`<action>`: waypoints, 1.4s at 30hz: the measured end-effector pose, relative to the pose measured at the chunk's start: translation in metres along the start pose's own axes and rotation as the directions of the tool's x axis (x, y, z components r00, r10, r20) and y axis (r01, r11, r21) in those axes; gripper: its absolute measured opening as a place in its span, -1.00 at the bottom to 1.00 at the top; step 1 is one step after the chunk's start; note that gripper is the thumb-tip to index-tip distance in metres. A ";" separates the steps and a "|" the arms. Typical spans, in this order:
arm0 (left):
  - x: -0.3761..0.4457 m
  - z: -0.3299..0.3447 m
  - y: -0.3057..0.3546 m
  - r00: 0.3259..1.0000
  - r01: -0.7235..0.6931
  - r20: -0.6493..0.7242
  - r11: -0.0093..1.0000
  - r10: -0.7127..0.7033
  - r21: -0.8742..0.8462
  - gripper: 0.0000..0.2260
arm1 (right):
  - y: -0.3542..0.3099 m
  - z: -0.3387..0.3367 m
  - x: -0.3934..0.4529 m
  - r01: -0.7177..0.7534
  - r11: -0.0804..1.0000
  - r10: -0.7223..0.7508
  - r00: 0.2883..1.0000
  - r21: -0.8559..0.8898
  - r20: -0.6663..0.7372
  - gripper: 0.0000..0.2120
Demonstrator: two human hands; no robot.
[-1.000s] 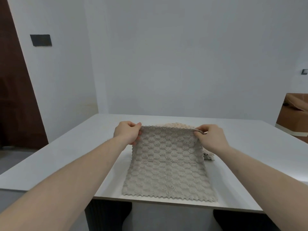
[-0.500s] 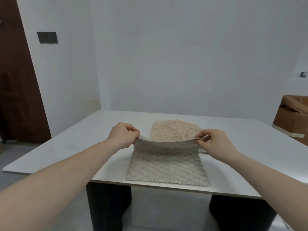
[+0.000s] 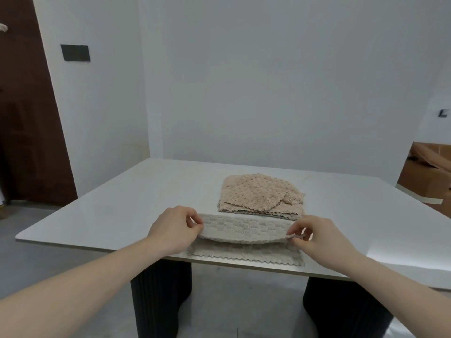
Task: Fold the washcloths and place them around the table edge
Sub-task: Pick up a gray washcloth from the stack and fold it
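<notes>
The white table (image 3: 127, 206) bears a grey washcloth (image 3: 244, 252) and a beige washcloth stack (image 3: 258, 196).

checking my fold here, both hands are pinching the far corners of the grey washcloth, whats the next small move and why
Probably carry the pinched edge on toward you and lay it on the near zigzag edge. The left hand and right hand hold the grey washcloth partly doubled over, its raised edge short of the near edge by the table rim, so the fold isn't closed yet.

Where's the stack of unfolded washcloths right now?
In the head view, the beige stack lies mid-table, just behind the grey washcloth both hands are folding, slightly right of centre.
</notes>
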State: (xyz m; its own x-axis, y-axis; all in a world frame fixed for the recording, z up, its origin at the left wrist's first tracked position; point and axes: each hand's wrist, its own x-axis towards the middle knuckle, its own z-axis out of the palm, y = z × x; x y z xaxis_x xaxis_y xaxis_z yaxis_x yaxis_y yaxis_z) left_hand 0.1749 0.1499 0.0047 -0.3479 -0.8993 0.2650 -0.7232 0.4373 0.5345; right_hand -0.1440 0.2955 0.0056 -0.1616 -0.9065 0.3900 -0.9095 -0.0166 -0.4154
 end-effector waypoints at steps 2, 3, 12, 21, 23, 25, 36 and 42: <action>-0.003 0.002 -0.004 1.000 0.006 0.008 1.000 -0.006 -0.005 -0.95 | 0.002 0.002 -0.006 0.006 1.000 -0.006 1.000 -0.013 0.016 -0.83; -0.005 0.003 -0.005 1.000 0.011 0.011 1.000 -0.011 -0.012 -0.94 | 0.003 0.002 -0.009 0.007 1.000 -0.006 1.000 -0.018 0.022 -0.83; -0.021 0.007 -0.005 0.999 -0.023 0.031 1.000 0.023 0.017 -0.88 | 0.003 0.007 -0.028 0.011 1.000 -0.010 0.998 -0.024 0.068 -0.87; -0.025 0.017 -0.007 0.996 -0.062 0.075 0.995 0.057 0.074 -0.89 | 0.007 0.017 -0.038 0.010 1.000 -0.008 0.995 -0.016 0.104 -0.88; -0.023 0.013 -0.007 0.994 -0.061 0.094 0.994 0.053 0.090 -0.88 | 0.008 0.016 -0.038 0.016 1.000 -0.015 0.991 -0.013 0.133 -0.89; -0.022 0.008 -0.004 0.991 -0.106 0.103 0.977 0.088 0.186 -0.86 | 0.005 0.012 -0.038 0.028 0.999 -0.022 0.988 -0.041 0.154 -0.91; 0.014 0.079 0.062 0.906 -0.371 0.298 0.904 0.301 0.215 -0.48 | -0.009 0.062 0.027 -0.072 0.991 0.084 0.991 -0.112 0.106 -0.57; 0.036 0.106 0.050 0.900 -0.307 0.394 0.913 0.186 0.269 -0.37 | 0.003 0.081 0.040 -0.131 0.975 0.169 0.961 -0.180 0.219 -0.42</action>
State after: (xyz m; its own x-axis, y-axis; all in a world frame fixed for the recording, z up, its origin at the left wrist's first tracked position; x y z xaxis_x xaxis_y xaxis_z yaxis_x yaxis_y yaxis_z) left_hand 0.0634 0.1387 -0.0443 -0.6828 -0.7302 0.0218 -0.7142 0.6735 0.1904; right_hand -0.1221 0.2246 -0.0466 -0.2252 -0.9664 0.1242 -0.9345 0.1781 -0.3083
